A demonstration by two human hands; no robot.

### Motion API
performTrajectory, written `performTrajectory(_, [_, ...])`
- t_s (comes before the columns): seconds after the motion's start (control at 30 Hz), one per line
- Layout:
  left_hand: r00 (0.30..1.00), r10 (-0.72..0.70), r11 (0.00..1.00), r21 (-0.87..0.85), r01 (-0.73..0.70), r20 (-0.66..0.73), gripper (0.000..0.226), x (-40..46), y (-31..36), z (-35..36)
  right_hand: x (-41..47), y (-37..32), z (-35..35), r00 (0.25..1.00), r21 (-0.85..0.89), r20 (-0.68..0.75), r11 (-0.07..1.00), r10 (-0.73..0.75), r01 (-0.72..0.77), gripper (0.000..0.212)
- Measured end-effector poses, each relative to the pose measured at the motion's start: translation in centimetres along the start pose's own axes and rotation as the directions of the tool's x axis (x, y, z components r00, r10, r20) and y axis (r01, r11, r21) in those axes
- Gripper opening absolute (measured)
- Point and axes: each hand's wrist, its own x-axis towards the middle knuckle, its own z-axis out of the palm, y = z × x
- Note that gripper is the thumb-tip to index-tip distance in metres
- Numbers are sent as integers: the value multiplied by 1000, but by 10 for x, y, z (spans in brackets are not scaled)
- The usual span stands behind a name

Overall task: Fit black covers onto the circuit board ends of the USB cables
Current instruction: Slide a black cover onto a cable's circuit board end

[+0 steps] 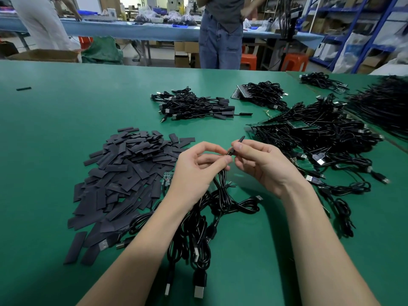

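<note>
My right hand (262, 164) pinches a flat black cover (238, 142) seen edge-on, just above the green table. My left hand (196, 171) pinches the top end of a black USB cable (221, 180) right beside the cover; the cable's board end is hidden by my fingertips. Several coiled cables (198, 230) hang and lie below my hands. A heap of loose black covers (123, 173) lies to the left. One bare circuit board (167, 177) shows at the heap's right edge, by my left hand.
A pile of covered cables (194, 106) lies farther back in the middle. Cables with green boards (309, 133) are heaped at the right, with more bundles (262, 93) behind. A person in jeans (220, 38) stands at the table's far edge.
</note>
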Motion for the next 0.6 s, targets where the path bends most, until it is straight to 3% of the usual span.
performTrajectory(0.27, [999, -2, 1000, -24, 1, -48, 11, 0, 5, -1, 0, 1, -2, 998, 2, 56, 1000, 16, -16, 14])
performTrajectory(0.6, [998, -37, 999, -32, 35, -43, 10, 1, 1, -2, 2, 4, 0, 997, -86, 54, 995, -52, 57, 26])
